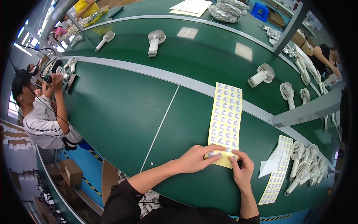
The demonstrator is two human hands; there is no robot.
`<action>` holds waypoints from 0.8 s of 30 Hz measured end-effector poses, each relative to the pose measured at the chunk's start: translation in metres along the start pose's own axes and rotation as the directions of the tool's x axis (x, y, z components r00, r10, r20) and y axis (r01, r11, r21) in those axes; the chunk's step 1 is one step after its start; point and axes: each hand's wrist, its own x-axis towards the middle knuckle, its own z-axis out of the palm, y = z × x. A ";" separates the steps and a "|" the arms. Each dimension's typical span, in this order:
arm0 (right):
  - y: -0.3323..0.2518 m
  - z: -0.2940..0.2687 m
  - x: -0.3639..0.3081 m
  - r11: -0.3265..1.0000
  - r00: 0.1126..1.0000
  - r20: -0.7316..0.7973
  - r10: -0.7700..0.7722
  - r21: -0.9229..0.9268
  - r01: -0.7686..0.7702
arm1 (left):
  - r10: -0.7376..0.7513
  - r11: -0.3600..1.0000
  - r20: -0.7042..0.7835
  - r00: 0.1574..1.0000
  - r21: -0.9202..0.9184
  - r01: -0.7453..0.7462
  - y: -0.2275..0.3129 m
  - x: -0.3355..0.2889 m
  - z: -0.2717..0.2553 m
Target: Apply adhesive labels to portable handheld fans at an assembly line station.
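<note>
A long yellow sheet of small printed labels (225, 118) lies in front of me on the green table, its far end reaching over the grey rail. My left hand (197, 158) is closed on the sheet's near part, thumb and fingers over the lowest rows. At the near right corner my right hand (243, 168) pinches with thumb and forefinger against the sheet. Whether a single label is between those fingertips is too small to tell. Farther right lies a second label sheet (276, 183), partly covered by a white backing piece (271, 162).
A cluster of white handheld fans (301, 171) lies at the right edge. Beyond the rail, a green conveyor belt (201, 48) carries spaced fans, including one fan (155, 43). A metal post (309, 107) crosses at right. At left, a co-worker (48, 119) sits by the table.
</note>
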 end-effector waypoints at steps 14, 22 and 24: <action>-0.008 0.007 0.004 0.995 0.995 -0.042 -0.087 -0.059 0.085 | 0.441 0.725 -0.737 0.513 0.629 0.281 -0.027 0.123 -0.238; -0.003 -0.002 0.005 0.996 0.998 -0.065 0.025 0.084 -0.019 | 0.164 0.583 -0.815 0.556 0.535 0.612 -0.052 0.164 -0.304; 0.004 -0.007 0.003 0.891 0.944 0.024 0.329 0.323 -0.319 | 0.121 0.645 -0.771 0.626 0.540 0.541 -0.045 0.155 -0.273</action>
